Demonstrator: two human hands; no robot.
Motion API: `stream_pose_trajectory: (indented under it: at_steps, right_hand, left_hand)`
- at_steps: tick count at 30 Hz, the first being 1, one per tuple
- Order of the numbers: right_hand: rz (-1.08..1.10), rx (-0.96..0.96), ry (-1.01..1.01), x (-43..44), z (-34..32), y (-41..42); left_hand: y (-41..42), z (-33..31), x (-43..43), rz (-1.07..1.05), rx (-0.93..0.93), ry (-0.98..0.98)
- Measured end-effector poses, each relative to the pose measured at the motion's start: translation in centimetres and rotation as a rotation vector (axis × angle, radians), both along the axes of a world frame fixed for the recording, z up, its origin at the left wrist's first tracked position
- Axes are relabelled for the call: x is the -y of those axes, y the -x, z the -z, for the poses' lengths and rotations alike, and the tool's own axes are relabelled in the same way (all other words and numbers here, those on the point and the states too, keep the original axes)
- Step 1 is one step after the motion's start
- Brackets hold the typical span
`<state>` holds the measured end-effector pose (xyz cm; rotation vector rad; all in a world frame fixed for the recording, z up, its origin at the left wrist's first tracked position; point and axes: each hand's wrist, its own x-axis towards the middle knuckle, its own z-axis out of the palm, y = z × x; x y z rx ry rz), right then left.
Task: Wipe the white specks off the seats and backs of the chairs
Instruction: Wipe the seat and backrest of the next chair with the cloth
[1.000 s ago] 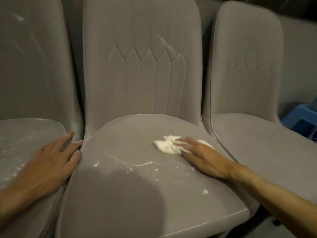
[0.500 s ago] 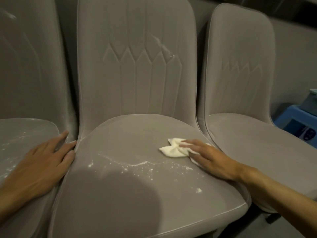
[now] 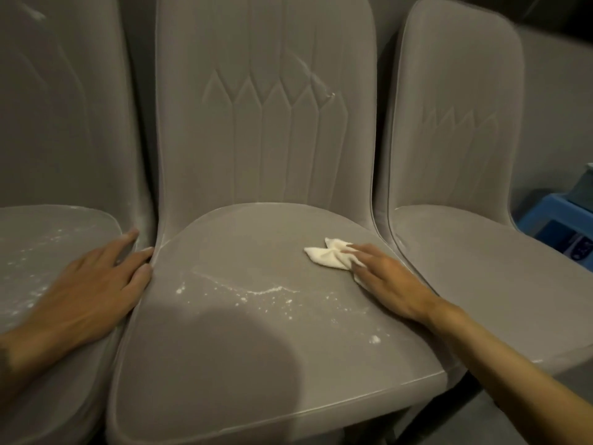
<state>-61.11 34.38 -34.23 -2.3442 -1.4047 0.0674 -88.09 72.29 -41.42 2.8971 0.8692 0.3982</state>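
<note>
Head view: three grey upholstered chairs stand side by side, with a hand at each side of the middle seat.
Left chair [image 3: 48, 252]: its seat, dusted with white, lies under and to the left of the left hand.
Left hand [image 3: 93, 284]: flat with straight fingers, holding nothing; it rests on the left chair's seat edge, fingertips at the middle chair's side.
Middle chair [image 3: 240, 245]: between the two hands, with a pale streak on its back.
White specks [image 3: 256, 292]: a thin line and scattered dots on the middle seat, between the hands.
Cloth [image 3: 327, 258]: crumpled and white, under the right fingers, sticking out to their left.
Right hand [image 3: 388, 281]: fingers stretched out, pressing the cloth onto the seat.
Right chair [image 3: 481, 268]: just right of the right hand.
Blue stool [image 3: 552, 216]: far right.
</note>
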Motion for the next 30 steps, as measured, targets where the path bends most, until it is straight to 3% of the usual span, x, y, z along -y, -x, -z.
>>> stream_pose_trajectory:
  at_steps: [2, 6, 8, 12, 19, 25, 30]
  right_hand:
    - [-0.025, 0.03, -0.036, -1.4, 0.5, 1.8]
    - [-0.273, 0.055, -0.016, 0.5, 1.7, 4.9]
    - [-0.237, 0.051, -0.002, 1.7, 1.0, 3.3]
    - [0.033, 0.049, -0.01, 0.8, 0.3, 2.2]
    - [-0.225, 0.039, 0.016, 1.6, 1.1, 5.8]
    - [0.104, 0.03, -0.021, -0.2, 0.3, 2.4]
    - [-0.245, 0.01, -0.022, -0.3, 1.6, 6.5]
  left_hand:
    - [0.1, -0.2, 0.1, -0.003, -0.013, 0.004]
    - [-0.1, -0.3, 0.0, 0.002, -0.011, 0.019]
    - [-0.1, -0.2, 0.1, 0.014, -0.013, 0.012]
    - [0.0, -0.2, 0.2, 0.007, -0.012, -0.011]
    - [0.0, -0.1, -0.1, 0.008, -0.004, -0.007]
    - [0.0, -0.6, 0.4, 0.001, -0.027, -0.006]
    - [0.1, -1.3, 1.3, 0.005, -0.02, 0.003]
